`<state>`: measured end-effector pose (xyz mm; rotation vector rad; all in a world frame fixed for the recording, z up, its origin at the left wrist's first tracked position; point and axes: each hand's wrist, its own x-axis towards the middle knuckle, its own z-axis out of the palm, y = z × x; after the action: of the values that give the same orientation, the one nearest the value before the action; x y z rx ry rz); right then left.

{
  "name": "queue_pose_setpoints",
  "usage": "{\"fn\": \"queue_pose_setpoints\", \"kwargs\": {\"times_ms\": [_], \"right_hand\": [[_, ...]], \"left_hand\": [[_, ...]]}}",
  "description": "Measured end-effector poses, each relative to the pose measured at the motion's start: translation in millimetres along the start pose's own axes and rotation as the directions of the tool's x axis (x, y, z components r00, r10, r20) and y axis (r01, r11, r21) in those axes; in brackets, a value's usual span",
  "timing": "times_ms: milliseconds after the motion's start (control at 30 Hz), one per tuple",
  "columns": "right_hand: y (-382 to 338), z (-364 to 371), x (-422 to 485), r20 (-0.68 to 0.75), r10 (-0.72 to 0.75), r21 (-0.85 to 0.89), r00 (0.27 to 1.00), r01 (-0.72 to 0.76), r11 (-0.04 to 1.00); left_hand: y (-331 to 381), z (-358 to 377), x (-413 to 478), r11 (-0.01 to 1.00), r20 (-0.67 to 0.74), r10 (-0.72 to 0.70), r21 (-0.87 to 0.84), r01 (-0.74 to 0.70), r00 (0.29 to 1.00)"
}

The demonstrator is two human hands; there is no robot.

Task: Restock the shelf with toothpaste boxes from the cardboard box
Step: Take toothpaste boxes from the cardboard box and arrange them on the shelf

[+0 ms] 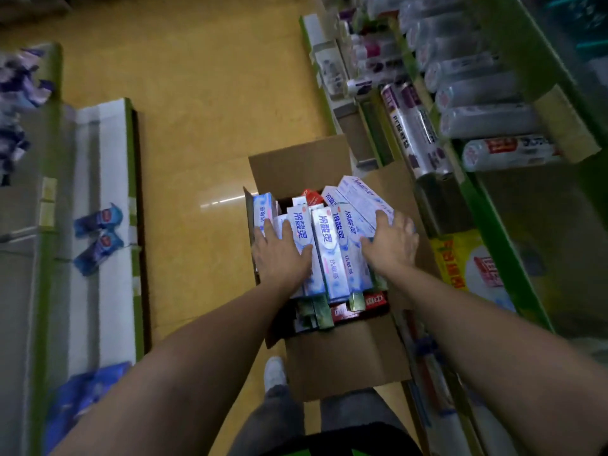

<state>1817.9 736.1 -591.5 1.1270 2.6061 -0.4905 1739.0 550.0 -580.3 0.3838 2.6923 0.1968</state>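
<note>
Fingers [287, 229] of the left hand [279, 255] lie straight and slightly apart on the white-and-blue toothpaste boxes [329, 251]. Those of the right hand [391, 241] spread flat over the right side of the same bunch, and neither hand curls round anything. The boxes stand loosely on end in the open cardboard box [342, 353] on the floor [197, 126], beside the green shelf [515, 258]. Risk, as I judge it: pressed only between flat palms, the middle boxes could slip out on lifting and tumble, denting corners, and the tilted ones at the right may slide off
</note>
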Motion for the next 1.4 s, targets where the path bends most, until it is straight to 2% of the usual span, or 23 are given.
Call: {"fn": "queue_pose_setpoints", "kwargs": {"times_ms": [100, 233, 333, 500, 633, 733, 833, 967, 1067, 1133, 1233, 1400], "right_hand": [[9, 1, 23, 0.038, 0.058, -0.017, 0.998, -0.058, 0.998], [13, 10, 42, 0.101, 0.099, -0.042, 0.99, -0.096, 0.995], [14, 15, 50, 0.089, 0.128, -0.046, 0.988, -0.124, 0.991], [14, 19, 59, 0.08, 0.223, 0.063, 0.972, -0.228, 0.972], [13, 20, 58, 0.142, 0.232, 0.214, 0.962, -0.259, 0.942], [13, 19, 57, 0.163, 0.24, 0.286, 0.957, -0.279, 0.917], [13, 16, 55, 0.186, 0.24, 0.351, 0.953, -0.292, 0.89], [10, 14, 48, 0.164, 0.256, 0.407, 0.953, -0.301, 0.862], [9, 13, 39, 0.152, 0.269, 0.441, 0.951, -0.309, 0.843], [8, 10, 35, 0.139, 0.279, 0.466, 0.95, -0.312, 0.828], [6, -1, 29, 0.095, 0.27, 0.498, 0.958, -0.281, 0.82], [-7, -32, 13, 0.0, 0.241, 0.576, 0.97, -0.197, 0.793]], "left_hand": [[-1, 5, 9, 0.995, 0.026, -0.084, -0.052, 0.086, 0.996], [-4, 13, 16, 0.993, 0.033, -0.106, -0.057, 0.108, 0.994], [-1, 18, 23, 0.978, 0.021, -0.178, -0.107, 0.179, 0.984], [8, 19, 36, 0.939, 0.016, -0.296, -0.181, 0.293, 0.955], [7, 13, 49, 0.895, 0.008, -0.406, -0.199, 0.399, 0.914], [5, 13, 50, 0.88, 0.038, -0.419, -0.227, 0.416, 0.907], [2, 17, 48, 0.816, 0.095, -0.432, -0.382, 0.433, 0.897], [-4, 14, 45, 0.76, 0.133, -0.424, -0.486, 0.432, 0.896], [-2, 6, 41, 0.634, 0.185, -0.486, -0.598, 0.49, 0.854], [3, -1, 39, 0.593, 0.199, -0.519, -0.616, 0.518, 0.831], [12, -14, 37, 0.663, 0.131, -0.49, -0.585, 0.467, 0.862], [26, -47, 30, 0.746, -0.004, -0.329, -0.615, 0.257, 0.944]]}}
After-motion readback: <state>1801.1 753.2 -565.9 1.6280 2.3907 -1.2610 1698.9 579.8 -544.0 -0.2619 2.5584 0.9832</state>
